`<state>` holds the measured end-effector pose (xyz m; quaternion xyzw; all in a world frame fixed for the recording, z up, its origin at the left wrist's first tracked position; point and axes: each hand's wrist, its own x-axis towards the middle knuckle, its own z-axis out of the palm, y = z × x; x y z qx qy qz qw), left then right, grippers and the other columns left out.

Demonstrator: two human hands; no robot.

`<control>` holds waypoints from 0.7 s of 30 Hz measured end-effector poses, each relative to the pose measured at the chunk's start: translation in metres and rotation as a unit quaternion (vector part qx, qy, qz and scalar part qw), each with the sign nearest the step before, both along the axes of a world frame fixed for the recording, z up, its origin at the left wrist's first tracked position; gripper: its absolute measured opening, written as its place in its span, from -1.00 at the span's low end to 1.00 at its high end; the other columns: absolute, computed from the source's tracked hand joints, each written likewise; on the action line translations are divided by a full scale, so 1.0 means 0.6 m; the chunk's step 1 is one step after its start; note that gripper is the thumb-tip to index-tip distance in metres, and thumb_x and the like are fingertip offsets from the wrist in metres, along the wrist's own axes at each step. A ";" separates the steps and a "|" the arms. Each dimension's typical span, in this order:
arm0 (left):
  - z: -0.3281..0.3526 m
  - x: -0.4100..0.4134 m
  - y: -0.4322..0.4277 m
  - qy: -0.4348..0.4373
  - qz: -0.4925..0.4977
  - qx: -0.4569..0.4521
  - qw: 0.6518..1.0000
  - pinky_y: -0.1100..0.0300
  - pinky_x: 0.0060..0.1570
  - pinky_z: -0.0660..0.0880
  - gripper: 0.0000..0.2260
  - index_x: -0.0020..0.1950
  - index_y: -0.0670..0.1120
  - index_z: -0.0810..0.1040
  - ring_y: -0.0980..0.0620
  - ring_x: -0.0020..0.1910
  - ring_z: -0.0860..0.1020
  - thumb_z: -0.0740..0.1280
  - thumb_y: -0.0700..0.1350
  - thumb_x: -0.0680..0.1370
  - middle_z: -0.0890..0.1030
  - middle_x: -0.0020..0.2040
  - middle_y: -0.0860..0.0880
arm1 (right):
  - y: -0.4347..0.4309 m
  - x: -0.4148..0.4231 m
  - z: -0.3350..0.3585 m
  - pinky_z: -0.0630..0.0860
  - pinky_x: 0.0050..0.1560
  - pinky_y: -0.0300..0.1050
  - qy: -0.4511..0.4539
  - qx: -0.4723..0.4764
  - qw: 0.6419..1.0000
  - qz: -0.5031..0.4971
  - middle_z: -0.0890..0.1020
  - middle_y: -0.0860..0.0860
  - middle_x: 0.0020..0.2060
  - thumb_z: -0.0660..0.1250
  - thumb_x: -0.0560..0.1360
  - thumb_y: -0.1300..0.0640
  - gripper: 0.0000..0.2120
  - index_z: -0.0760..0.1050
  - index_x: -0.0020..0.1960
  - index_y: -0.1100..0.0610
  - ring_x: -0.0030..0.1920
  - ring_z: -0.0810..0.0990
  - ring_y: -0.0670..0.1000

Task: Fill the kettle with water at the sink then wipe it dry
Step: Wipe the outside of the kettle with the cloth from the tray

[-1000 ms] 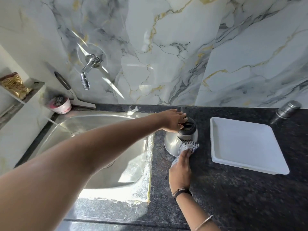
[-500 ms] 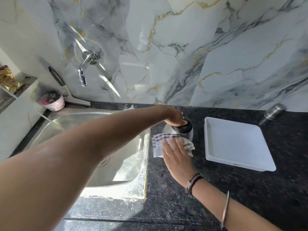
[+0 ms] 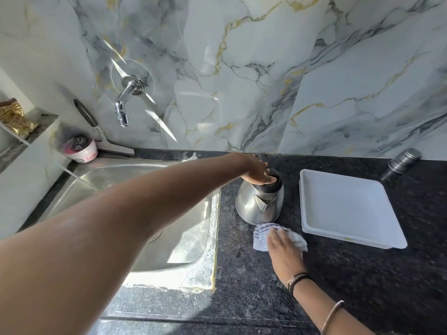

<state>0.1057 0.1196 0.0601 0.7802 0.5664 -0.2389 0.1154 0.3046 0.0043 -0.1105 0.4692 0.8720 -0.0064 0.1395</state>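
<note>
On the dark counter just right of the sink stands the kettle, upright, its long axis vertical and its spout toward the near edge, angled slightly to the right. The left hand reaches in from the near left and rests on the black lid, fingers together and curved over the top, steadying it rather than lifting. The right hand lies flat on the counter just near of the kettle's base, fingers spread and pressed down on a striped cloth that touches or nearly touches the base. So the kettle lies directly far of the right hand, and that hand, holding the cloth, is the closer one for wiping the near wall and spout. The tap is not running. Judging by this, filling is done and wiping is under way. A white tray sits to the right, apart from the kettle.
</note>
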 end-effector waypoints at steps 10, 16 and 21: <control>0.012 -0.002 0.000 -0.082 0.084 -0.051 0.992 -0.16 0.52 -0.01 -0.27 0.58 -0.05 0.14 -0.13 0.58 0.08 -0.17 0.38 0.56 0.11 0.61 -0.07 | 0.034 0.047 0.129 0.48 0.25 -0.08 0.449 0.256 0.856 0.030 0.59 0.11 0.26 0.17 0.46 0.41 -0.54 0.55 0.30 0.21 0.23 0.54 0.06; 0.006 0.005 0.001 -0.096 0.112 -0.056 0.987 -0.23 0.51 -0.04 -0.07 0.59 -0.04 0.11 -0.14 0.58 0.06 -0.27 0.52 0.41 0.11 0.61 -0.08 | 0.094 -0.009 0.181 0.53 0.08 0.02 0.171 0.101 0.951 0.235 0.60 -0.09 0.23 0.43 0.33 0.41 -0.47 0.60 0.24 0.05 0.11 0.56 0.05; -0.002 -0.005 0.009 -0.095 0.090 -0.066 0.989 -0.28 0.50 -0.09 -0.03 0.60 0.02 0.05 -0.15 0.59 0.00 -0.31 0.55 0.34 0.05 0.62 -0.05 | 0.100 -0.016 0.182 0.51 -0.08 -0.03 0.171 0.069 0.967 0.176 0.50 -0.22 0.33 0.35 0.33 0.41 -0.37 0.51 0.33 -0.03 0.01 0.47 0.02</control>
